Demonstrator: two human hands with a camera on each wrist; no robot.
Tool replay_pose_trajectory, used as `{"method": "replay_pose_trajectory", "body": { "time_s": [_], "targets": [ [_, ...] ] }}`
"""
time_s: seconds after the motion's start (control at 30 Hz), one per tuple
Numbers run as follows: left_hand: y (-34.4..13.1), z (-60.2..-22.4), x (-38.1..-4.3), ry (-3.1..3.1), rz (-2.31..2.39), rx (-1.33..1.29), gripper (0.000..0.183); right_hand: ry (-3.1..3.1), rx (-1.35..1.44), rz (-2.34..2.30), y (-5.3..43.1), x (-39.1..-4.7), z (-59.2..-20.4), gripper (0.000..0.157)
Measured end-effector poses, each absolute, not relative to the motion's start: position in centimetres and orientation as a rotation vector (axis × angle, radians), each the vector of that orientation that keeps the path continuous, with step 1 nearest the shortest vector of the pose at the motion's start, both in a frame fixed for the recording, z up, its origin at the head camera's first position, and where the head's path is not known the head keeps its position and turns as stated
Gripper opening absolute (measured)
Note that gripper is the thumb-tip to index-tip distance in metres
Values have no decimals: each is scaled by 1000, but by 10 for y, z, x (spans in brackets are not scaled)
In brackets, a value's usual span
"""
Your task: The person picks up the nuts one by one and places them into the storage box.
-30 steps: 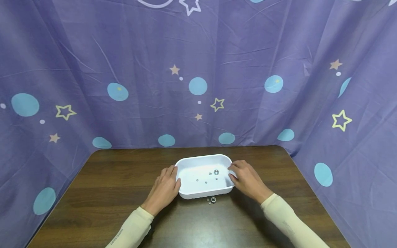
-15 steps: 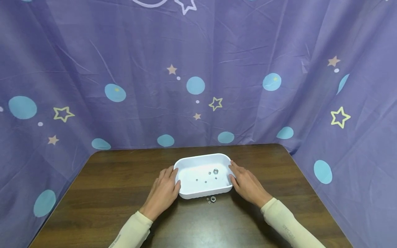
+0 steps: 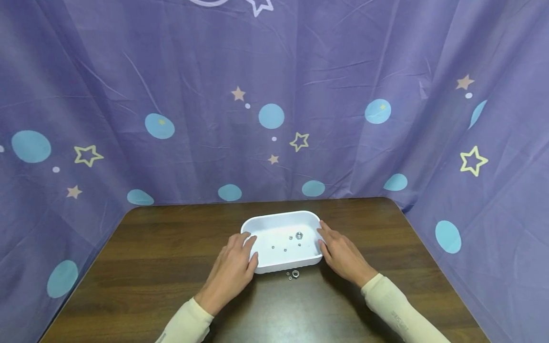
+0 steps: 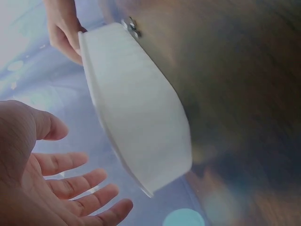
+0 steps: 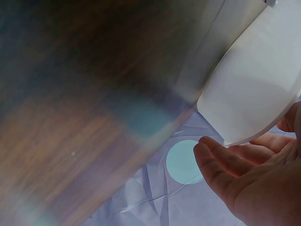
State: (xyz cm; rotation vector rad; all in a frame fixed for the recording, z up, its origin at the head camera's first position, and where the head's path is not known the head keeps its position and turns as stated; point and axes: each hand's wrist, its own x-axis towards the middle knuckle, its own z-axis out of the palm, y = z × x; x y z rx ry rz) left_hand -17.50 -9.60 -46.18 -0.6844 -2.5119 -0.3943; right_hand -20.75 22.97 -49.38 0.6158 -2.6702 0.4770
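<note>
- From my remote view, a purple curtain (image 3: 195, 157) printed with blue spots and stars surrounded a dark wooden table (image 3: 163, 257).
- The white tray (image 3: 285, 265) stood near the middle of the table, a shallow, glossy rectangle with rounded corners.
- Inside it I counted one large nut (image 3: 299, 236) and four tiny nuts (image 3: 290, 237); just outside its near wall lay another large nut (image 3: 295, 274) and two more tiny nuts (image 3: 288, 274).
- I saw the left hand (image 3: 231, 267) released, fingers loosely spread beside the tray's left end.
- The right hand (image 3: 345, 257) grasped the tray's right end at the rim.
</note>
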Motion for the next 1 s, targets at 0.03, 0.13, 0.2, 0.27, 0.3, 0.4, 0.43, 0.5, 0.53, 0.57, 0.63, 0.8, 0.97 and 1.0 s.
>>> {"method": "replay_pose_trajectory", "body": {
  "time_s": [0.03, 0.13, 0.2, 0.27, 0.3, 0.4, 0.43, 0.5, 0.53, 0.57, 0.63, 0.8, 0.97, 1.0],
  "targets": [
    [-94, -460, -173, -2506, -390, -694, 40, -2673, 613, 477, 230, -207, -494, 40],
    [-89, -457, -168, -2482, -385, -732, 39, -2679, 604, 484, 230, -207, -495, 41],
    [-86, -455, -166, -2461, -384, -757, 38, -2684, 597, 486, 230, -207, -495, 41],
    [-83, -454, -163, -2446, -381, -777, 37, -2687, 593, 489, 230, -207, -495, 41],
    [-81, -454, -161, -2444, -378, -784, 37, -2689, 590, 491, 230, -207, -496, 41],
    [-76, -456, -156, -2439, -368, -812, 35, -2693, 585, 492, 230, -207, -496, 41],
    [-74, -457, -154, -2438, -365, -825, 34, -2694, 582, 491, 230, -206, -496, 42],
    [-70, -461, -150, -2429, -357, -855, 33, -2699, 576, 493, 230, -206, -496, 41],
    [-68, -462, -148, -2424, -356, -870, 33, -2701, 574, 493, 230, -206, -496, 42],
    [-66, -464, -146, -2419, -357, -882, 32, -2703, 572, 496, 230, -205, -496, 42],
    [-64, -467, -142, -2410, -362, -899, 31, -2706, 571, 502, 230, -205, -496, 42],
    [-59, -469, -133, -2413, -368, -923, 29, -2705, 577, 501, 229, -205, -497, 41],
    [-54, -468, -123, -2460, -332, -953, 28, -2703, 571, 492, 229, -205, -496, 41],
    [-52, -468, -120, -2467, -326, -961, 29, -2704, 570, 492, 229, -205, -496, 41]
  ]
}}
